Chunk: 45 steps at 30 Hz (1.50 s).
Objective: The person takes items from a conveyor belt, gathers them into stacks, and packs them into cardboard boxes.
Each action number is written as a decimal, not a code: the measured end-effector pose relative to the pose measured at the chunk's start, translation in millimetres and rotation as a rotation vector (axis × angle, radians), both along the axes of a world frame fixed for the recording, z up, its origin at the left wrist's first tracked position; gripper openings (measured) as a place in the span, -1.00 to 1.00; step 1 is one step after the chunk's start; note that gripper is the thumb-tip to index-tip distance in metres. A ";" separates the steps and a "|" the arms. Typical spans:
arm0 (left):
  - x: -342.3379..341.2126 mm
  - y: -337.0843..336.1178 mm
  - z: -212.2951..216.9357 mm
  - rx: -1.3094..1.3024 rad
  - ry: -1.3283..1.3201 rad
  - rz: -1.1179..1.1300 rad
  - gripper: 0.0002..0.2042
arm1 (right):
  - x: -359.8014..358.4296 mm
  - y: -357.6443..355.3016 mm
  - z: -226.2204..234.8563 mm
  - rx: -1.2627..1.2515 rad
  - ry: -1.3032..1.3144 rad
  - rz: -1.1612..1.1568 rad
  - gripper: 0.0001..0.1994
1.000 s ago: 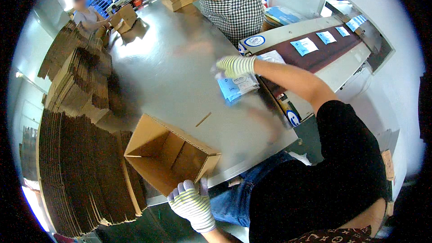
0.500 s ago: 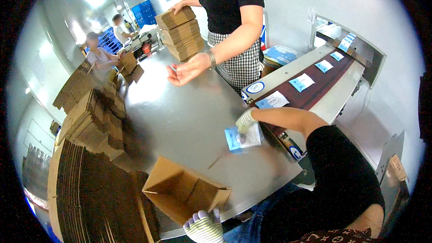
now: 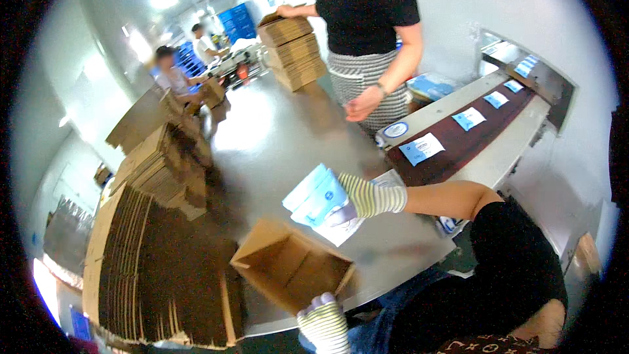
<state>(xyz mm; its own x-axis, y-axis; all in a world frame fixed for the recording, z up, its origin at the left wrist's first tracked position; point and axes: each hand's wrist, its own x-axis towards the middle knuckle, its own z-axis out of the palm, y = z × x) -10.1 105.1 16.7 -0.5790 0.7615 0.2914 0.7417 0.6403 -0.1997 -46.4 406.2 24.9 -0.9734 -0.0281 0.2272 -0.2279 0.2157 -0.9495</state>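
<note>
Here the right hand (image 3: 363, 198), in a striped glove, is clamped on a small stack of flat pale-blue packets (image 3: 316, 195), carried fanned out just above the open cardboard box (image 3: 293, 270), so they sit over its mouth. The left hand (image 3: 322, 323), gloved alike, grips the box's near edge, seemingly to steady it at the table (image 3: 288, 137) edge. More blue-and-white packets (image 3: 421, 148) lie spaced along the dark conveyor belt (image 3: 462, 139) to the right, each a flat rectangle. Flattened cartons (image 3: 160, 177) are stacked to the left. Across the table another person (image 3: 370, 39) stands beside a pile of folded boxes (image 3: 293, 50).
</note>
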 end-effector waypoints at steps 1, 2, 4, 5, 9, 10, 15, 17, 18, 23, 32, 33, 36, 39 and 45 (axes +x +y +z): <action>2.2 -4.6 -10.0 0.005 -0.062 0.007 -0.83 | -7.8 -18.8 19.7 -0.164 0.153 0.155 -0.49; 6.6 10.3 -5.1 0.009 -0.058 -0.052 -0.87 | -2.7 -16.1 30.1 0.227 0.479 0.187 -0.46; 19.8 18.5 6.4 -0.031 -0.025 -0.051 -0.92 | 13.9 -49.4 40.9 -0.014 0.409 0.269 -0.39; 22.9 17.4 0.9 -0.026 0.018 -0.042 -0.95 | 16.0 -71.4 46.3 -0.151 0.388 0.328 -0.35; 44.8 24.5 4.2 -0.070 0.017 -0.035 -0.97 | 23.2 -107.3 24.7 1.221 0.223 0.273 -0.61; 49.9 31.2 2.3 -0.078 0.027 -0.067 -0.97 | 19.9 -107.8 -13.7 1.330 0.186 0.326 -0.59; 25.6 36.1 -60.3 0.045 0.222 -0.050 -0.97 | -21.1 -96.7 -43.7 1.471 0.120 0.655 -0.35; 26.6 22.1 -104.7 0.044 0.228 -0.021 -0.94 | -7.0 -108.0 -57.4 1.146 0.207 0.479 -0.15; 28.7 15.1 -119.5 0.057 0.231 -0.011 -0.94 | 4.6 -111.7 -59.8 0.963 0.272 0.379 -0.21; 5.1 12.4 -145.2 0.069 0.287 0.071 -0.91 | 54.6 -80.7 -99.3 0.553 0.675 0.006 -0.53; -4.0 4.3 -112.8 -0.007 0.214 0.102 -0.77 | 83.6 -177.2 -59.2 0.456 0.973 0.397 -0.79; -2.0 9.9 -110.5 0.021 0.230 0.096 -0.77 | 78.9 -180.5 -61.2 0.454 0.984 0.417 -0.79; -0.2 18.0 -106.7 0.054 0.251 0.112 -0.77 | 69.1 -182.9 -65.3 0.442 1.008 0.465 -0.79; -0.2 22.4 -106.2 0.063 0.254 0.132 -0.77 | 62.7 -182.1 -68.6 0.436 1.009 0.489 -0.79; 0.6 25.9 -103.8 0.080 0.263 0.158 -0.78 | 54.2 -183.9 -73.4 0.428 1.003 0.512 -0.78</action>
